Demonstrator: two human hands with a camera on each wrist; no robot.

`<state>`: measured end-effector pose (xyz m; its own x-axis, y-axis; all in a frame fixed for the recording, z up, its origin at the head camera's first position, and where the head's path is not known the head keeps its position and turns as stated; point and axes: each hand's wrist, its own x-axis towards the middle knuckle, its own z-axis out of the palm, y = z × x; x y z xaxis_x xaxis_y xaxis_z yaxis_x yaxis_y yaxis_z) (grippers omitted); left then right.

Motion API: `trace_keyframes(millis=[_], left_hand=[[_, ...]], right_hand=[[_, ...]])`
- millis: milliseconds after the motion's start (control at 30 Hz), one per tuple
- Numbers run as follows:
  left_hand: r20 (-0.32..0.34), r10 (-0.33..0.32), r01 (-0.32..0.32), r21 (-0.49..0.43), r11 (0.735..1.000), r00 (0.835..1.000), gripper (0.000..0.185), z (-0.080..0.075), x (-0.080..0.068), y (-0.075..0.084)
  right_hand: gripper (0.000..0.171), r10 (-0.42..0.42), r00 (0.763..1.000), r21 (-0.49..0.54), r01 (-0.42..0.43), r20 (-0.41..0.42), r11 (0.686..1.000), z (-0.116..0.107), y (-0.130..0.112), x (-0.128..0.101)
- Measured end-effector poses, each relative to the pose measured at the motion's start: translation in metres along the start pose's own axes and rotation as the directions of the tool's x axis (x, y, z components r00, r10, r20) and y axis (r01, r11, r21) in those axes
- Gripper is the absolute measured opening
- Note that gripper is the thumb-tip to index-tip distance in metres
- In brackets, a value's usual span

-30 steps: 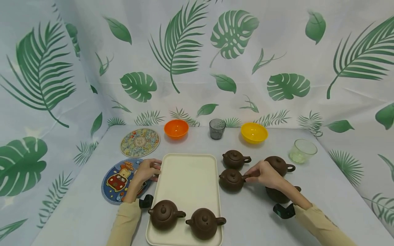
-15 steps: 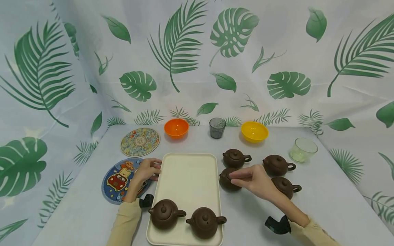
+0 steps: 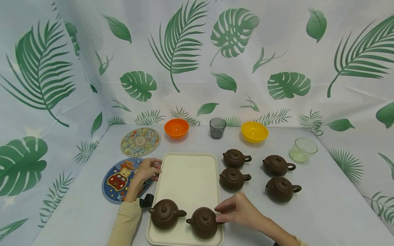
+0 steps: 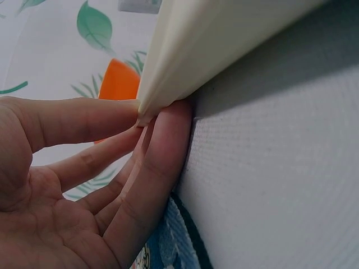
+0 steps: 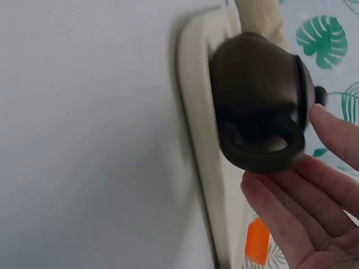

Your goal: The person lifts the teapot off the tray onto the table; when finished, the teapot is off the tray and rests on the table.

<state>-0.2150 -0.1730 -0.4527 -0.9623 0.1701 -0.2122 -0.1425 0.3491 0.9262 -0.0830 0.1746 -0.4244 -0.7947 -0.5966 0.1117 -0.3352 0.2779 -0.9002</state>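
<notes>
Left hand (image 3: 147,169) unchanged from a second ago: parked at the tray's (image 3: 187,177) far-left edge, grip pinching the rim, thumb on top and fingers (image 4: 151,162) tucked under the lip, per the left wrist view. It partly rests over the cartoon coaster (image 3: 118,179) by the counter's left edge; the patterned coaster (image 3: 140,141) sits behind that. On the tray's near edge: left teapot (image 3: 164,214) untouched, right teapot (image 3: 204,222) at the near-right corner. The change is on the right: right hand (image 3: 238,211) was over at the teapot cluster (image 3: 234,178) off the tray's right edge a second ago and has now swung back to the tray's near-right corner. All four teapots in that cluster remain on the counter, none lifted. Right grip is loose and wide, holding nothing; fingertips (image 5: 280,207) are right at the right teapot's handle (image 5: 263,148), touching or just short of it, can't tell which. Read: work has shifted from the counter pots to the pot on the tray, probably a nudge or re-seat. Orange bowl (image 3: 176,127), grey cup (image 3: 217,127), yellow bowl (image 3: 254,131) and clear glass (image 3: 303,150) along the far edge are unmoved.
</notes>
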Motion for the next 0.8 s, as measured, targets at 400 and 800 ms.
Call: trace_keyframes(millis=[400,800], left_hand=[[0.002,0.004,-0.004,-0.002,1.0,1.0,0.042,0.0,-0.001,0.002],[0.0,0.003,-0.003,0.008,1.0,1.0,0.04,0.001,-0.001,0.0]], right_hand=[[0.015,-0.167,0.985,-0.169,0.155,-0.054,0.973,0.015,0.003,-0.006],[0.009,-0.132,0.988,-0.184,0.116,-0.077,0.976,0.018,0.0,-0.011]])
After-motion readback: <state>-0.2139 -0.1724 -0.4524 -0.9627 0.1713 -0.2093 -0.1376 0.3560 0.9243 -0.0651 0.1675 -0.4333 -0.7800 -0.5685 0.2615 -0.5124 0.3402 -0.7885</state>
